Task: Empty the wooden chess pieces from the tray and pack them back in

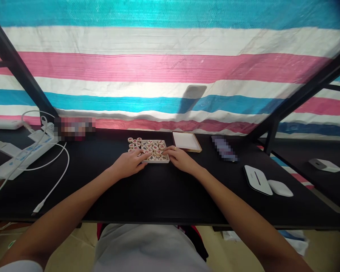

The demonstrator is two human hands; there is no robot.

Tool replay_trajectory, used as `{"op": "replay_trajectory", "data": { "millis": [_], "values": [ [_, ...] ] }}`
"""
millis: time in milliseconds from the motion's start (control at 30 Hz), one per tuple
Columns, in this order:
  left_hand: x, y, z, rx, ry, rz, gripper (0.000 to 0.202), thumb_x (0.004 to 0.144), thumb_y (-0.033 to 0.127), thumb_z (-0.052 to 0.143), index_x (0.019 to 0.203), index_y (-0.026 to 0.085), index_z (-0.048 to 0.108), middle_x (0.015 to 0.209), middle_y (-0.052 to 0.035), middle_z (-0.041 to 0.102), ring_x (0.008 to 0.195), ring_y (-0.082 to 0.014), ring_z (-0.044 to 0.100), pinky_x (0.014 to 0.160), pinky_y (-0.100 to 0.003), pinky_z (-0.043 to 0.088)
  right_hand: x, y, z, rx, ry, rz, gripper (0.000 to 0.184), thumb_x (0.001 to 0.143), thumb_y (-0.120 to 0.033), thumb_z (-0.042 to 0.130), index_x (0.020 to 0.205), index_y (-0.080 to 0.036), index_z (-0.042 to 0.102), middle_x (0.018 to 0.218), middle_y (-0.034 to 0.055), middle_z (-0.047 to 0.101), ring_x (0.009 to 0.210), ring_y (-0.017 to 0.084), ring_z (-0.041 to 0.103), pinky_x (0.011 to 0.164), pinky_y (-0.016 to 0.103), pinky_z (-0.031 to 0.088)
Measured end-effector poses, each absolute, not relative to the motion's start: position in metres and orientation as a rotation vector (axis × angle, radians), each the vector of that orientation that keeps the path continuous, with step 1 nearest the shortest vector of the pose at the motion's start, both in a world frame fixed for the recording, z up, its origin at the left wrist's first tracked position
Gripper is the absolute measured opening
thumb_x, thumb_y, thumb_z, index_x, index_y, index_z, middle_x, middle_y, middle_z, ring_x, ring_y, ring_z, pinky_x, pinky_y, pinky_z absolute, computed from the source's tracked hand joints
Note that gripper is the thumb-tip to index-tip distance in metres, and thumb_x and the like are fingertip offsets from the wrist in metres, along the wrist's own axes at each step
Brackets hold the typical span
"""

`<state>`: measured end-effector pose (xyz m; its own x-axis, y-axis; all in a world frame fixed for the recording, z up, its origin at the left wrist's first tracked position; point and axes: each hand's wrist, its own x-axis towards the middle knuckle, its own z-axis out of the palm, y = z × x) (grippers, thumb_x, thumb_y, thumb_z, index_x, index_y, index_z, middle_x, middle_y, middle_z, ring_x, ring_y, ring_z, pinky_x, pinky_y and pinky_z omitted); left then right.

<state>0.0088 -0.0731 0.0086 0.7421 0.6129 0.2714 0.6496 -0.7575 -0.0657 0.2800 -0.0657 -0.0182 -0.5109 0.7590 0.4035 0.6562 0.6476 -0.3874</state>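
Observation:
A shallow white box (168,161) sits on the black desk, filled with round Chinese chess pieces (151,143) marked in red and black characters. More loose pieces (130,140) lie just outside its left side. My left hand (129,163) reaches over the box's left part, its fingers stretched across the pieces and its thumb apart near the front edge. At the right rim, my right hand (182,158) has its fingers extended, the tips touching the pieces there. A ring shows on one of its fingers. The pieces under my fingertips are partly hidden.
Behind my right hand lies a box lid (186,141), white inside. Farther right are a phone (224,148), a flat white device (257,180) and a small white case (280,188). A power strip (24,160) with white cables occupies the left. A striped sheet (164,68) hangs behind the desk.

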Motion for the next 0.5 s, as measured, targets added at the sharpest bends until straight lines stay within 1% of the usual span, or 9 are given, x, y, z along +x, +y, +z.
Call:
{"op": "replay_trajectory", "data": {
  "millis": [167, 367, 500],
  "values": [
    [0.005, -0.070, 0.010, -2.725, -1.093, -0.364, 0.038, 0.095, 0.035, 0.040, 0.131, 0.026, 0.050, 0.111, -0.0092, 0.057, 0.095, -0.0203, 0.060, 0.072, -0.027, 0.050, 0.280, -0.066, -0.018, -1.095, -2.315, 0.259, 0.035, 0.086, -0.006, 0.042, 0.104, -0.022, 0.067, 0.110, 0.0086, 0.061, 0.100, 0.020, 0.062, 0.091, 0.039, 0.050],
    [0.001, -0.072, 0.020, -2.696, -1.181, -0.246, 0.036, 0.095, 0.036, 0.042, 0.128, 0.025, 0.051, 0.110, -0.0086, 0.058, 0.093, -0.0212, 0.061, 0.067, -0.026, 0.050, 0.280, -0.066, -0.018, -1.107, -2.313, 0.263, 0.035, 0.085, -0.004, 0.042, 0.103, -0.022, 0.067, 0.110, 0.0085, 0.061, 0.100, 0.020, 0.062, 0.091, 0.039, 0.050],
    [-0.003, -0.076, 0.034, -2.695, -1.255, -0.225, 0.038, 0.094, 0.037, 0.042, 0.129, 0.026, 0.050, 0.112, -0.0078, 0.059, 0.093, -0.0213, 0.062, 0.066, -0.026, 0.050, 0.281, -0.065, -0.018, -1.101, -2.318, 0.255, 0.035, 0.085, -0.004, 0.042, 0.104, -0.021, 0.066, 0.110, 0.0090, 0.061, 0.101, 0.020, 0.061, 0.092, 0.039, 0.050]
  ]
}}
